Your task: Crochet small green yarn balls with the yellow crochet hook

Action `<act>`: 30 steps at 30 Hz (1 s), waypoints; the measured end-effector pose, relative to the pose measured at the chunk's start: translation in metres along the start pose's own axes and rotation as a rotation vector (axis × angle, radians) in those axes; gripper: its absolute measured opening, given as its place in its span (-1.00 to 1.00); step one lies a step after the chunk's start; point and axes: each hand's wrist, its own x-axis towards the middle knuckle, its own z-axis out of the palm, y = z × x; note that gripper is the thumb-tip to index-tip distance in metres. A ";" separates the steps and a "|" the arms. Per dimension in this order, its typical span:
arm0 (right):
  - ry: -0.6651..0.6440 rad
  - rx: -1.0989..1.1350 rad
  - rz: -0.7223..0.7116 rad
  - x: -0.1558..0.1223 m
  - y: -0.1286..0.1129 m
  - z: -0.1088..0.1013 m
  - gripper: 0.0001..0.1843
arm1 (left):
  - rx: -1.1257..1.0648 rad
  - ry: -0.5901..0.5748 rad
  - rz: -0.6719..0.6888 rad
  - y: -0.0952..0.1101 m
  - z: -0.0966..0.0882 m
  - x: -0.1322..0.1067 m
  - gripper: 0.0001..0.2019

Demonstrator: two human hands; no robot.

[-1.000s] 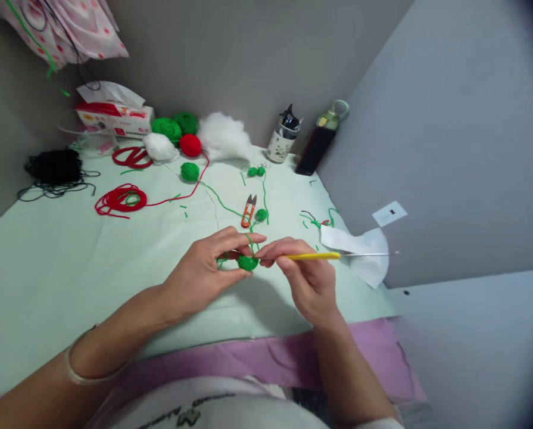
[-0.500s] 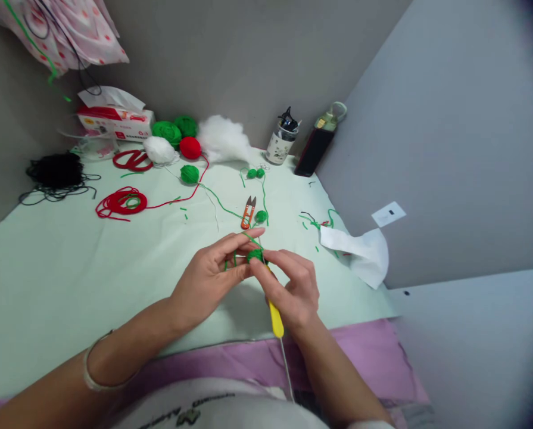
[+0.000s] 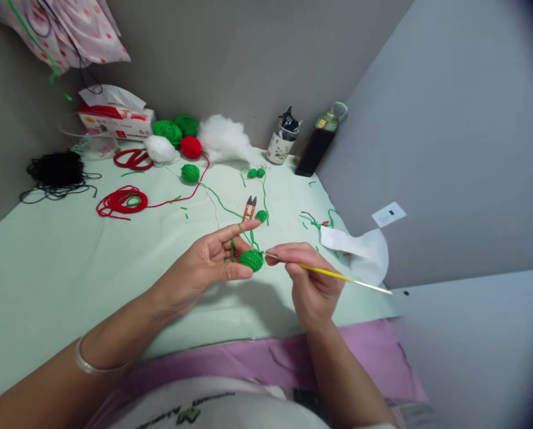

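Observation:
My left hand (image 3: pixel 208 257) pinches a small round green crochet piece (image 3: pixel 251 260) between thumb and fingers. Green yarn (image 3: pixel 233 249) runs around its fingers and over the raised index finger. My right hand (image 3: pixel 316 285) is closed on a crochet hook (image 3: pixel 324 271) with a yellow grip, its shaft pointing left. The hook's tip is at the piece's right edge; whether it sits in a stitch I cannot tell. Just beyond the left index fingertip are orange thread snips (image 3: pixel 250 208), partly covered, and a small green crocheted ball (image 3: pixel 261 215).
Behind lie a green yarn ball (image 3: pixel 190 173), red yarn coil (image 3: pixel 125 201), red-handled scissors (image 3: pixel 133 159), white stuffing (image 3: pixel 225 138) and black yarn (image 3: pixel 57 169). A pen cup (image 3: pixel 282 143) and dark bottle (image 3: pixel 316 149) stand at the back wall. White material (image 3: pixel 359 253) lies at right.
My right hand has moved right and swung the hook from pointing away to lying nearly sideways. The green piece now shows more fully, tilted in my left hand.

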 end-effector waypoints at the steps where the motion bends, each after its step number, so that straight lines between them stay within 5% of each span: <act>1: 0.000 0.030 0.037 0.000 -0.001 -0.002 -0.79 | 0.022 -0.013 0.003 0.001 -0.001 0.000 -0.33; 11: 0.002 0.374 0.426 0.012 -0.003 -0.017 -0.84 | 0.072 -0.112 -0.027 0.001 -0.006 0.000 -0.51; 14: -0.025 0.419 0.396 0.008 -0.002 -0.011 -0.86 | 0.125 -0.099 0.014 -0.002 -0.002 0.000 -0.46; 20: -0.026 0.164 0.215 -0.003 0.003 0.004 -0.83 | 0.371 0.033 0.135 -0.007 0.005 -0.001 -0.35; 30: -0.041 0.416 0.448 0.001 0.005 -0.001 -0.83 | 0.698 0.074 0.286 -0.001 0.008 -0.004 -0.46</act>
